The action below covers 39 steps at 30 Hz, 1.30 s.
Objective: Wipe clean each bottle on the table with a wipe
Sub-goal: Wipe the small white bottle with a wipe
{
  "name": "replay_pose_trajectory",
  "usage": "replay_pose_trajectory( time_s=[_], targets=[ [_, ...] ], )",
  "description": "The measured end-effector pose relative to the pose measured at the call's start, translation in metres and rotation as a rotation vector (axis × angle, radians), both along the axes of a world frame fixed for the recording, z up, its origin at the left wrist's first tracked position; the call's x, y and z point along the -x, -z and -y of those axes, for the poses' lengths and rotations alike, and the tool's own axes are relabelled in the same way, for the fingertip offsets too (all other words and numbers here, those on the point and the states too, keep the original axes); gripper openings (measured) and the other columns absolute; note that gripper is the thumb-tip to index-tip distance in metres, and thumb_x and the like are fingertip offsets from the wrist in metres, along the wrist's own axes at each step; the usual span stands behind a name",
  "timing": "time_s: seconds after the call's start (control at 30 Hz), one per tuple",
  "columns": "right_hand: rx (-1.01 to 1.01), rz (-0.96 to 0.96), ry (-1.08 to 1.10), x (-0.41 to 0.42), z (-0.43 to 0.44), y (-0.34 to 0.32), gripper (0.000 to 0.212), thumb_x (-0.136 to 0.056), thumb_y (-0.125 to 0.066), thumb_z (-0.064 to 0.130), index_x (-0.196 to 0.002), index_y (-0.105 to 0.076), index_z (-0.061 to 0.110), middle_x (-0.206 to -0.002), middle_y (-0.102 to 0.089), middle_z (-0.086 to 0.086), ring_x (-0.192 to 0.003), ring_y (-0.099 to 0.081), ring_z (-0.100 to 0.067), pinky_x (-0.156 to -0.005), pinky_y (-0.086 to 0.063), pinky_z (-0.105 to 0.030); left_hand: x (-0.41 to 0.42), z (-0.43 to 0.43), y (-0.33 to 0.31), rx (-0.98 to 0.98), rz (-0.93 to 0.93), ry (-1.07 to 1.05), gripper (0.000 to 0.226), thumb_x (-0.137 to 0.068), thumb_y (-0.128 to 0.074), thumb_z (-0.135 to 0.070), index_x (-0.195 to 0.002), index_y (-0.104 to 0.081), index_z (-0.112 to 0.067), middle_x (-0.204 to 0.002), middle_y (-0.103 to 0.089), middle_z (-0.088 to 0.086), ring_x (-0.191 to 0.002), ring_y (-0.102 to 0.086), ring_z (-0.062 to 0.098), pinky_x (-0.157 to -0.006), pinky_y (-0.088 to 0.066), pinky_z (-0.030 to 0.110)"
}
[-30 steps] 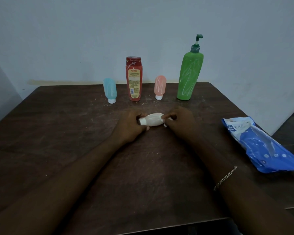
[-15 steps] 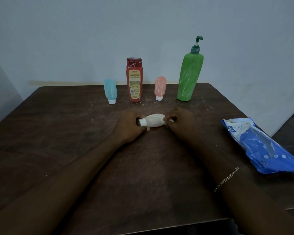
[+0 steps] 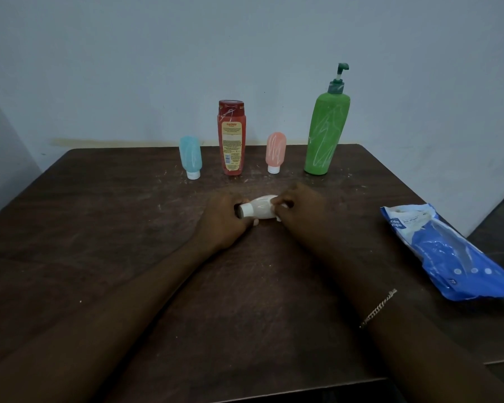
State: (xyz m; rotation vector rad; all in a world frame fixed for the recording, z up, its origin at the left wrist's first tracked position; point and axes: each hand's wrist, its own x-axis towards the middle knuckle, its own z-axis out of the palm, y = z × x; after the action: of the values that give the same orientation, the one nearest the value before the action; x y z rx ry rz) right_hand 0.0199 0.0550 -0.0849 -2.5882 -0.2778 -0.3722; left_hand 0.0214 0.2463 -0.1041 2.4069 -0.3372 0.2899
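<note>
Fingers [image 3: 239, 205] of the left hand [image 3: 220, 221] are curled around the cap end of the white bottle [image 3: 259, 210], gripping it; the right hand [image 3: 298, 209] pinches the other end, with a bit of white at its fingertips that looks like the wipe [image 3: 278, 218] — too small to be sure. The white bottle lies on its side, held low over the middle of the surface [image 3: 245, 301], cap pointing left.

Step in hand: wiping the white bottle, likely the first of the lot. Behind it, well apart, stand four more in a row — blue tube [image 3: 190, 157], red bottle [image 3: 231, 138], pink tube [image 3: 275, 152], green pump bottle [image 3: 326, 132]. The pink tube, the red bottle and the green pump bottle show white streaks, so they look not yet cleaned. The blue wipes pack [image 3: 448, 251] lies at the right edge.

Next move probably calls for turning the white bottle in the left hand so the right can rub the remaining sides, then setting it down and reaching for one in the row. The tubes stand on their caps and may tip if nudged.
</note>
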Motion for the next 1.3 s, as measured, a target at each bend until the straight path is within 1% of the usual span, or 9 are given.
replay_pose_trajectory(
  time_s=[0.23, 0.37, 0.57, 0.7, 0.8, 0.9, 1.1, 1.23, 1.3],
  targets=[
    [-0.043, 0.022, 0.033, 0.002, 0.008, 0.000, 0.017, -0.088, -0.067, 0.020, -0.102, -0.076, 0.020, -0.104, -0.066, -0.001, -0.092, -0.059, -0.011, -0.080, -0.044, -0.023, 0.002, 0.001, -0.002, -0.001, -0.012, 0.013, 0.032, -0.078, -0.082, -0.029, -0.106, -0.073, -0.016, -0.095, -0.070, -0.003, -0.080, -0.058, 0.001, -0.065, -0.042, 0.017],
    [0.042, 0.070, -0.031, 0.010, -0.013, -0.001, 0.022, -0.091, -0.063, 0.021, -0.111, -0.074, 0.021, -0.113, -0.062, 0.002, -0.099, -0.057, -0.010, -0.077, -0.032, -0.016, 0.003, 0.000, -0.003, -0.001, -0.003, 0.014, 0.034, -0.079, -0.082, -0.027, -0.109, -0.072, -0.015, -0.097, -0.069, -0.003, -0.080, -0.057, 0.001, -0.066, -0.041, 0.015],
    [-0.024, 0.026, 0.006, 0.003, 0.004, 0.000, 0.019, -0.088, -0.067, 0.019, -0.106, -0.075, 0.020, -0.110, -0.066, -0.002, -0.095, -0.060, -0.012, -0.085, -0.049, -0.027, 0.004, 0.001, -0.004, -0.010, -0.011, 0.026, 0.035, -0.079, -0.081, -0.026, -0.111, -0.072, -0.015, -0.095, -0.065, -0.005, -0.077, -0.053, -0.003, -0.064, -0.040, 0.014],
    [0.070, 0.046, -0.085, 0.008, -0.018, -0.005, 0.022, -0.093, -0.060, 0.021, -0.111, -0.073, 0.019, -0.115, -0.062, 0.000, -0.100, -0.056, -0.011, -0.082, -0.038, -0.021, 0.004, 0.000, -0.004, 0.010, -0.018, 0.007, 0.031, -0.078, -0.082, -0.027, -0.105, -0.072, -0.015, -0.096, -0.069, -0.002, -0.078, -0.056, 0.002, -0.069, -0.046, 0.019],
    [0.057, 0.056, -0.145, 0.015, -0.017, 0.002, 0.018, -0.091, -0.064, 0.020, -0.105, -0.075, 0.017, -0.112, -0.064, -0.002, -0.097, -0.057, -0.010, -0.083, -0.042, -0.023, 0.005, 0.000, -0.006, 0.019, -0.024, 0.017, 0.030, -0.079, -0.082, -0.028, -0.104, -0.073, -0.015, -0.094, -0.070, -0.003, -0.079, -0.058, 0.002, -0.066, -0.046, 0.018],
    [-0.012, 0.051, -0.054, 0.008, -0.001, 0.000, 0.017, -0.088, -0.067, 0.015, -0.104, -0.076, 0.016, -0.109, -0.066, -0.004, -0.096, -0.061, -0.015, -0.084, -0.047, -0.026, 0.004, 0.000, -0.006, 0.016, -0.026, 0.028, 0.032, -0.079, -0.082, -0.026, -0.108, -0.074, -0.015, -0.097, -0.071, -0.002, -0.078, -0.057, -0.001, -0.067, -0.046, 0.016],
    [0.042, 0.055, -0.160, 0.016, -0.024, -0.007, 0.023, -0.092, -0.061, 0.016, -0.112, -0.073, 0.011, -0.115, -0.065, -0.007, -0.101, -0.060, -0.018, -0.089, -0.042, -0.023, 0.004, 0.003, -0.008, 0.056, -0.062, 0.007, 0.029, -0.081, -0.081, -0.028, -0.104, -0.073, -0.013, -0.096, -0.071, 0.002, -0.084, -0.065, 0.015, -0.078, -0.056, 0.039],
    [-0.052, 0.076, -0.144, 0.017, -0.008, 0.006, 0.017, -0.084, -0.070, 0.015, -0.101, -0.075, 0.016, -0.104, -0.065, -0.002, -0.092, -0.060, -0.012, -0.082, -0.050, -0.028, 0.004, 0.002, -0.008, 0.055, -0.042, 0.027, 0.029, -0.079, -0.082, -0.033, -0.102, -0.076, -0.016, -0.088, -0.072, 0.000, -0.078, -0.065, 0.014, -0.075, -0.056, 0.043],
    [-0.123, 0.092, -0.059, 0.011, -0.002, 0.007, 0.016, -0.082, -0.070, 0.009, -0.097, -0.075, 0.013, -0.101, -0.066, -0.004, -0.091, -0.062, -0.016, -0.079, -0.047, -0.023, 0.002, 0.002, -0.007, 0.055, -0.048, 0.021, 0.029, -0.078, -0.082, -0.035, -0.098, -0.076, -0.016, -0.086, -0.071, 0.001, -0.077, -0.064, 0.013, -0.074, -0.055, 0.044]
  ],
)
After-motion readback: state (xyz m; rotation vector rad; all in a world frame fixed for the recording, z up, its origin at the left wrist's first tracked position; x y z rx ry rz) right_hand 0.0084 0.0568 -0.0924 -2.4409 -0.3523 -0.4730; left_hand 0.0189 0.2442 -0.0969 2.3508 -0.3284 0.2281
